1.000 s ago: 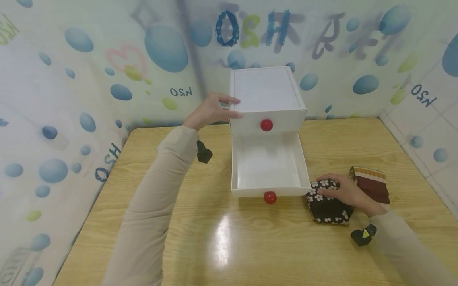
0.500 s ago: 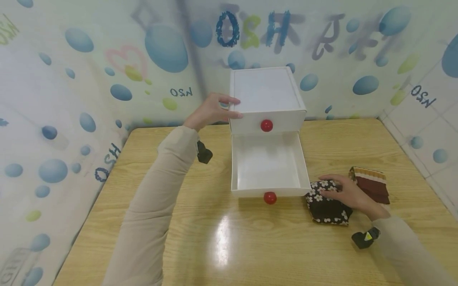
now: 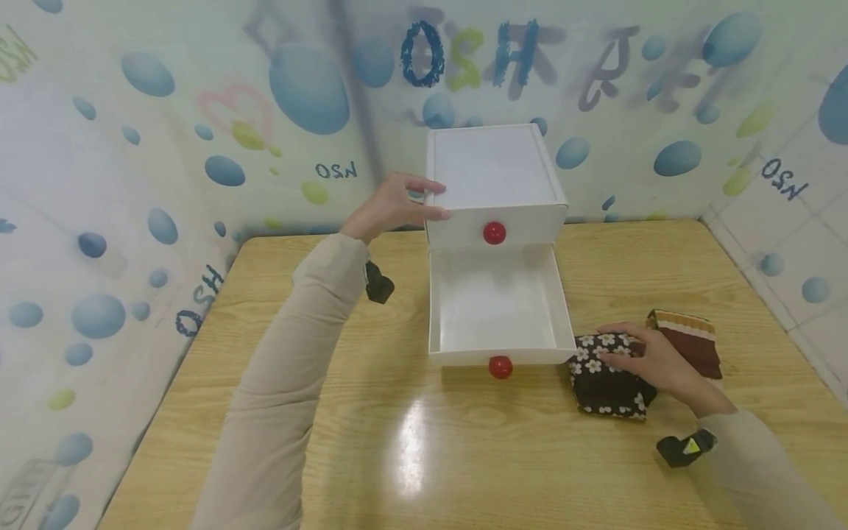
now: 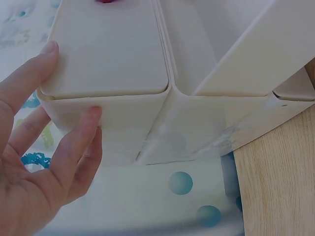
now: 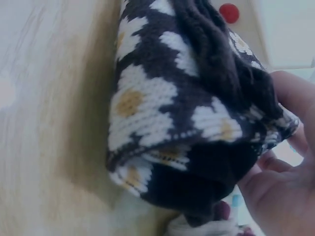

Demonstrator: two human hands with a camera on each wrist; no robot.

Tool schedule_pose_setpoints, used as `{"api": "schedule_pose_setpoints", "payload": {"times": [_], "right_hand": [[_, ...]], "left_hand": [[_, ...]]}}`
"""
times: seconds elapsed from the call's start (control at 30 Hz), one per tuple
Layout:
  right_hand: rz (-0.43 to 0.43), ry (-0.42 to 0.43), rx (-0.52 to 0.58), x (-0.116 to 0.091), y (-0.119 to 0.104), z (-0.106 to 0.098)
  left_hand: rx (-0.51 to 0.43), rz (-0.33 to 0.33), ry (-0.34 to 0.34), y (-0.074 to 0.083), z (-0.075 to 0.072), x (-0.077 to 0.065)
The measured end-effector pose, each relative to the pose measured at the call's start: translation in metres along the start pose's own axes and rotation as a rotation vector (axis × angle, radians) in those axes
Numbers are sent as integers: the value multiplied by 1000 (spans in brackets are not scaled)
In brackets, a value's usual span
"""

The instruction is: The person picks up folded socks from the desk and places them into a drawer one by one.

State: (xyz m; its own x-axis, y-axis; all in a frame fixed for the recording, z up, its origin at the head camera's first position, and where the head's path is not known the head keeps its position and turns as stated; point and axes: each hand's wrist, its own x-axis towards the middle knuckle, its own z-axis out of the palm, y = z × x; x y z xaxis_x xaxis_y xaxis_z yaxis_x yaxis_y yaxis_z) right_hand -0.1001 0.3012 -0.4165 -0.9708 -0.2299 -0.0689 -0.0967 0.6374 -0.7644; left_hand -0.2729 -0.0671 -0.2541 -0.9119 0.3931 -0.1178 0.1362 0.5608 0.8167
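My left hand (image 3: 397, 202) grips the front left corner of a white drawer unit (image 3: 493, 165), its fingertips on the top edge and front. In the left wrist view, its fingers lie along the unit's side. The upper drawer (image 3: 457, 230), with a red knob (image 3: 494, 232), is closed; the lower drawer (image 3: 493, 305) is pulled far out, nothing inside it. To its right, my right hand (image 3: 659, 361) rests on a folded dark knit sock (image 5: 142, 105) with white flowers, fingers loosely bent at its edge. Some of those fingers are hidden behind the fabric in the right wrist view.
Behind the right hand lies another folded knit piece (image 3: 689, 350), maroon with white and yellow bands. The wooden table (image 3: 371, 456) meets patterned walls (image 3: 318, 96) at the back and sides. The lower drawer's front right corner stands right beside the flowered sock.
My right hand has slid slightly to the right across the flowered sock, which has barely shifted. The left hand and both drawers have stayed in place.
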Motion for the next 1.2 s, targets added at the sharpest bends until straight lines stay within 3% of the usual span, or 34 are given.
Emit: {"api": "schedule_pose_setpoints", "payload": {"times": [0.47,0.77,0.93,1.2], "right_hand": [[-28,71,-57,-3,-19,-27],[-158,203,-27,-2,-30,-50],[-183,242,2,0,-47,-61],[-178,236,-19,7,-81,-73]], "left_hand": [[0,18,1,2,0,-1],[-27,-2,-7,1,0,-1],[-11,-2,-5,1,0,-1],[-21,7,-4,-2,0,1]]}}
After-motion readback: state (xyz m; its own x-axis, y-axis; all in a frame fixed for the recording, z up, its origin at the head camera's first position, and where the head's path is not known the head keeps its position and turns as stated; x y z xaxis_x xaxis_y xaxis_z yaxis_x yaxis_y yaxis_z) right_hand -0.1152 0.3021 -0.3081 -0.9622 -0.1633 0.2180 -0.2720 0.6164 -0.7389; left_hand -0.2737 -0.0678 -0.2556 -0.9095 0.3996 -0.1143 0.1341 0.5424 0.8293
